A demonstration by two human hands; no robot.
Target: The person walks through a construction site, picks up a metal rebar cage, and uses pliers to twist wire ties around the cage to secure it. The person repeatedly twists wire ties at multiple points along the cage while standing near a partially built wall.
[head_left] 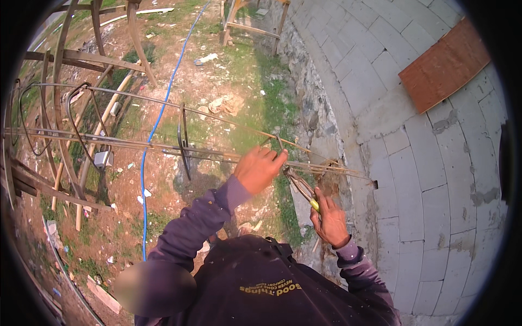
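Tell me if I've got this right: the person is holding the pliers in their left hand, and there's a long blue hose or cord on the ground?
Not quite: in the head view, the pliers are in the right hand, not the left. The long blue hose or cord is on the ground, as you said.

Ground: reddish-brown earth (pixel 171 209), littered with small pale scraps; a green grass strip (pixel 278 103) toward 12 to 1 o'clock from the picture's centre.
Hose: blue hose (pixel 143 185), lying across the ground from near 12 down to 8 o'clock.
Crumpled sheet: tan sheet (pixel 227 103) at 11 o'clock; white scrap (pixel 206 58) farther out.
Block: white block (pixel 104 159) at 9 o'clock.
Board: pale board (pixel 103 294) at 8 o'clock.
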